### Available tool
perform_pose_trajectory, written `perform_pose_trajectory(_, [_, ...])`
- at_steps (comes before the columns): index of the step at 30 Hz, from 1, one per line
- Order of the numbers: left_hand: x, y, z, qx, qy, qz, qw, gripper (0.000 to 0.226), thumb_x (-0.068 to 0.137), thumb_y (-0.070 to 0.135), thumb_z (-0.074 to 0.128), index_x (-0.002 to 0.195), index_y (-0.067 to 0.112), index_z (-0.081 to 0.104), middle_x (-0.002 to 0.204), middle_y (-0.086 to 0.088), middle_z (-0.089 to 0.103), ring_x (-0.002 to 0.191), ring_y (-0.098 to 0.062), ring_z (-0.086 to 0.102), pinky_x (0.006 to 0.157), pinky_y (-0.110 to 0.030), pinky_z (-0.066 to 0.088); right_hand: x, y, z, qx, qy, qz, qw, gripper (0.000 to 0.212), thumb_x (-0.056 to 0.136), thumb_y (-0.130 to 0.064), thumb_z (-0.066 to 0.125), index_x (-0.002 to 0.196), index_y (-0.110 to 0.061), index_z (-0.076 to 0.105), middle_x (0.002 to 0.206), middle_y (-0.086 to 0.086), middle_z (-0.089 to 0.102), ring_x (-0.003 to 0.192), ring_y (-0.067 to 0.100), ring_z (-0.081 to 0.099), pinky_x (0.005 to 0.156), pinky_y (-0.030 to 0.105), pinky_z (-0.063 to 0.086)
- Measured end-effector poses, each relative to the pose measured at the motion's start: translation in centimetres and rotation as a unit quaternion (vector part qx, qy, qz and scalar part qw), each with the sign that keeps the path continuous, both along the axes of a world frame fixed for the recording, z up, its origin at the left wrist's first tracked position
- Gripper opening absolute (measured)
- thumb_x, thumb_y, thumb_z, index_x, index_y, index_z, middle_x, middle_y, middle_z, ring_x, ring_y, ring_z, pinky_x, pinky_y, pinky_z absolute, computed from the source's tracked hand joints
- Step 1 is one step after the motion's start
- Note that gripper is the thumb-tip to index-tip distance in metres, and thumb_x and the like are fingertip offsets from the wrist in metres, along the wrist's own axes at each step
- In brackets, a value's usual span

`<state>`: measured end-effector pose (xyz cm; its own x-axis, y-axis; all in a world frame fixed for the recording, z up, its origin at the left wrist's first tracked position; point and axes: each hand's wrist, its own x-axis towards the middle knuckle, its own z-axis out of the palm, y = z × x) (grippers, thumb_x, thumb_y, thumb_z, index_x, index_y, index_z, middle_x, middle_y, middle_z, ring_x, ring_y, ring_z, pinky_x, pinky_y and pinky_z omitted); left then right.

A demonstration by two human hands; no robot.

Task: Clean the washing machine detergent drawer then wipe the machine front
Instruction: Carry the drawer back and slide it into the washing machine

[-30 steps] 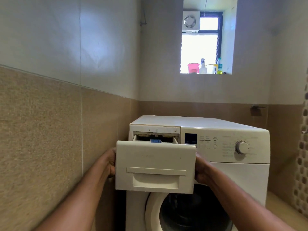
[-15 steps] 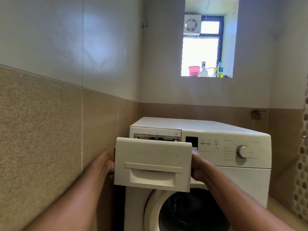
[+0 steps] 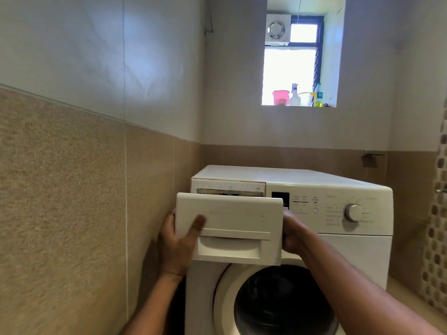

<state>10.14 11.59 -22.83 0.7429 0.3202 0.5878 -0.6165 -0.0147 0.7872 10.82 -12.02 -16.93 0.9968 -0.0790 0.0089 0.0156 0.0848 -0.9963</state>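
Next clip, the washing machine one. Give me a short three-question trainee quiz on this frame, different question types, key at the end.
1. True or false: both hands grip the drawer, the left hand at its left edge and the right hand at its right edge.
2. Multiple choice: where is the dial on the machine? A) left of the drawer B) on the right of the control panel C) below the door
3. Fill in: the pink container and the spray bottle stand on the ____ ledge.

Key: 1 true; 2 B; 3 window
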Motion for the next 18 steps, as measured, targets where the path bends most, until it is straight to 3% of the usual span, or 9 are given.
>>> perform_pose_trajectory(3, [0.6,-0.4,-0.9,0.038,-0.013,0.058,0.998,0.065,0.067,0.063,0.079,0.112,0.019,0.062,0.097,0.007,0.071,0.084,0.0,0.068,0.074,-0.029,0.06,-2.5,0.9,-1.7,0.017,-0.076,-0.074,0.994,0.041,0.102,-0.05,0.041,0.103,-0.02,0.068,0.093,0.009,0.074,0.087,0.024,0.068,0.078,0.041,0.054])
perform_pose_trajectory(6, [0.7,-0.5,-0.8,0.046,-0.034,0.08,0.995,0.059,0.069,0.062,0.079,0.107,0.021,0.061,0.094,0.01,0.07,0.082,0.003,0.067,0.071,-0.027,0.058,-6.1,2.8,-4.3,-0.124,-0.268,-0.167,0.941,0.046,0.098,-0.057,0.035,0.129,-0.028,0.053,0.12,-0.002,0.065,0.108,0.014,0.063,0.085,0.024,0.053])
perform_pose_trajectory(7, [0.7,-0.4,-0.9,0.049,-0.039,0.084,0.995,0.06,0.068,0.064,0.077,0.107,0.022,0.06,0.094,0.01,0.07,0.082,0.002,0.068,0.071,-0.026,0.058,-6.8,3.4,-5.3,-0.197,-0.305,-0.172,0.916,0.052,0.098,-0.053,0.041,0.144,-0.028,0.039,0.137,-0.002,0.056,0.123,0.013,0.056,0.095,0.024,0.052])
perform_pose_trajectory(9, [0.9,-0.2,-1.0,0.054,-0.044,0.091,0.993,0.061,0.066,0.068,0.072,0.108,0.025,0.06,0.095,0.012,0.07,0.083,0.0,0.069,0.071,-0.027,0.058,-6.8,4.4,-6.9,-0.334,-0.327,-0.181,0.865,0.085,0.098,-0.039,0.053,0.158,-0.028,-0.006,0.162,-0.004,0.017,0.147,0.01,0.023,0.118,0.03,0.03])
perform_pose_trajectory(11, [1.2,-0.1,-1.1,0.067,-0.044,0.094,0.992,0.063,0.065,0.07,0.07,0.11,0.027,0.058,0.097,0.013,0.069,0.086,-0.004,0.069,0.071,-0.029,0.059,-6.2,4.8,-7.5,-0.392,-0.331,-0.199,0.835,0.106,0.096,-0.025,0.061,0.148,-0.03,-0.031,0.164,-0.005,-0.001,0.147,0.009,0.013,0.12,0.029,0.02])
perform_pose_trajectory(15, [2.2,-0.2,-0.3,0.104,-0.032,0.105,0.988,0.066,0.068,0.075,0.067,0.113,0.029,0.053,0.099,0.008,0.067,0.089,-0.014,0.069,0.074,-0.036,0.061,-4.5,4.5,-6.4,-0.419,-0.322,-0.224,0.819,0.111,0.094,-0.017,0.063,0.145,-0.03,-0.035,0.156,0.003,0.016,0.13,0.018,0.043,0.108,0.03,0.041])
perform_pose_trajectory(18, [3.4,-0.3,-0.1,0.143,0.007,0.117,0.983,0.078,0.066,0.084,0.058,0.122,0.03,0.048,0.106,0.006,0.065,0.095,-0.02,0.067,0.081,-0.043,0.06,-3.0,4.3,-5.9,-0.433,-0.295,-0.23,0.82,0.111,0.094,-0.017,0.063,0.144,-0.03,-0.036,0.153,0.008,0.023,0.129,0.027,0.047,0.106,0.041,0.046])
